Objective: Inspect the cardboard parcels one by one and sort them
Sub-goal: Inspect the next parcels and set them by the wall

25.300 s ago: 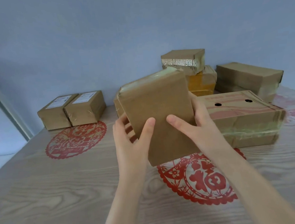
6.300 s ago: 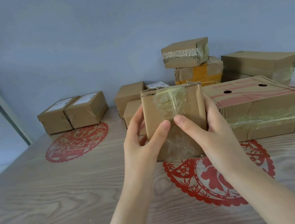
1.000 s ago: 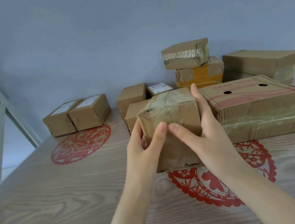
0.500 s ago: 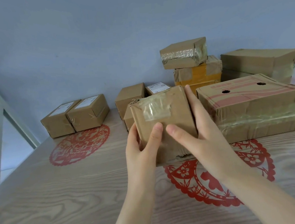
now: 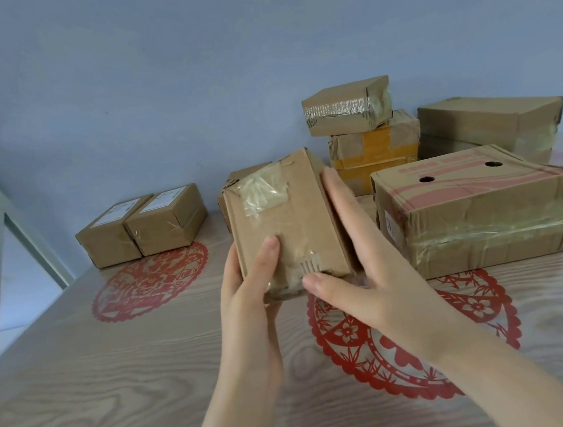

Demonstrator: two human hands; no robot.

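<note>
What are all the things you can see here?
held parcel: one, brown, clear-taped, mid-air, centre
labelled parcels: two, brown, far left
half-hidden parcel: one, brown, behind held parcel
yellow-taped parcel: one, brown, by the wall
silver-taped parcel: one, brown, atop yellow-taped parcel
pink-printed box: one, brown, right of centre
long box: one, brown, far right
table: one, pale wood
paper cuttings: two, red, on the table
left hand: one, grips held parcel
right hand: one, fingers straight along its side

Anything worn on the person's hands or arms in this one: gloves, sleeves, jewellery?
Nothing worn shows. The left hand and right hand are ungloved, with no rings visible; both forearms are uncovered to the frame edge, no sleeve, watch or bracelet in view.
</note>
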